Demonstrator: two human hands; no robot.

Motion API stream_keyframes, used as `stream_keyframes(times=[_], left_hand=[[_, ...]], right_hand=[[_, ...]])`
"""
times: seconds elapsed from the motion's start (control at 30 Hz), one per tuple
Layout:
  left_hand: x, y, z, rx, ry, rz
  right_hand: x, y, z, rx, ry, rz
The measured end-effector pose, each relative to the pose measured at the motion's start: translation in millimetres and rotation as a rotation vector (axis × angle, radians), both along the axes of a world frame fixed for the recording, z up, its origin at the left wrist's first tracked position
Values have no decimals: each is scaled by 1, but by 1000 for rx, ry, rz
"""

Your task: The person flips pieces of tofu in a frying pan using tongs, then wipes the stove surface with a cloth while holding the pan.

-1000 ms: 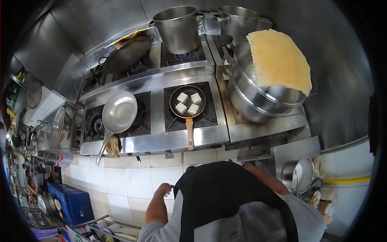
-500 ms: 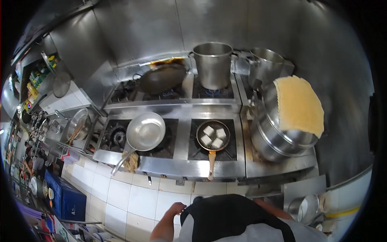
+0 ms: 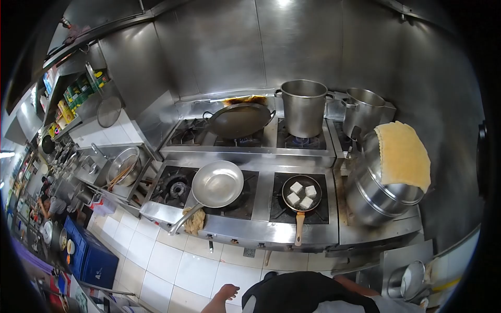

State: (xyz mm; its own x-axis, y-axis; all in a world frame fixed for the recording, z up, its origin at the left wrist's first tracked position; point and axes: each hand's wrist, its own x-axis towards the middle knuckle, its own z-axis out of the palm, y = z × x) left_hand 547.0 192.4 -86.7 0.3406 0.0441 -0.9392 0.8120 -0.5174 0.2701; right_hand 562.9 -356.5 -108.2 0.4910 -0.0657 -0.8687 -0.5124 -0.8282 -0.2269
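My left hand (image 3: 228,292) hangs over the floor at my side, in front of the stove, its fingers loosely apart with nothing in them. Of my right arm only the forearm shows beside the black apron (image 3: 308,292); the fingers are hidden. Neither hand touches the cookware. Nearest on the stove is a small frying pan (image 3: 286,201) with a wooden handle (image 3: 299,229). Several white cubes (image 3: 296,187) lie in it. To its left a large silver pan (image 3: 217,183) rests on a burner, its handle jutting past the front edge over a crumpled cloth (image 3: 194,221).
At the back stand a dark wok (image 3: 237,121), a tall stockpot (image 3: 304,112) and a second pot (image 3: 364,109). A yellow cloth (image 3: 404,155) drapes a large steel steamer (image 3: 365,193) on the right. Further left are a sink bowl (image 3: 130,161), a blue crate (image 3: 91,258) and another person (image 3: 52,207).
The view has shifted, so the stove sits lower and further right. My left hand looks more spread than before. The pans and the white cubes stay in place.
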Motion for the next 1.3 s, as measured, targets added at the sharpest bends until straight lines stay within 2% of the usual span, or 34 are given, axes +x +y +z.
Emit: stream_keyframes(times=[0.17,0.27,0.37,0.4,0.5,0.63,0.7,0.8,0.83,0.87,0.9,0.93,0.97,1.1,1.17,1.3], left_hand=[[-65,3,4,26,-15,207],[-119,-23,4,22,-194,543],[-187,-68,7,41,-244,726],[-212,-86,6,58,-225,718],[-286,-131,19,142,-177,458],[-386,-173,10,147,-17,550],[-427,-188,7,203,36,764],[-468,-194,-15,268,113,804],[-481,-198,-18,344,-46,694],[-482,-201,0,276,32,882],[-485,-203,8,363,-75,776],[-484,-207,28,402,-129,900],[-490,-210,36,447,-279,850],[-526,-228,10,495,-367,1165],[-555,-237,10,376,-277,1276],[-622,-265,-7,312,-109,1454]], right_hand=[[21,10,15,83,-152,252],[45,13,26,178,-76,493],[59,20,20,195,-66,564],[60,20,21,185,-48,593],[60,24,17,153,1,719],[50,32,3,175,101,883],[55,55,7,165,100,974],[56,95,11,144,70,1118],[54,110,12,143,57,1166],[52,126,11,142,40,1218],[47,142,16,144,24,1265],[42,159,18,147,9,1312],[36,176,21,154,-10,1361],[-2,238,33,193,-61,1532],[-26,264,40,208,-71,1614],[-90,314,53,252,-86,1755]])
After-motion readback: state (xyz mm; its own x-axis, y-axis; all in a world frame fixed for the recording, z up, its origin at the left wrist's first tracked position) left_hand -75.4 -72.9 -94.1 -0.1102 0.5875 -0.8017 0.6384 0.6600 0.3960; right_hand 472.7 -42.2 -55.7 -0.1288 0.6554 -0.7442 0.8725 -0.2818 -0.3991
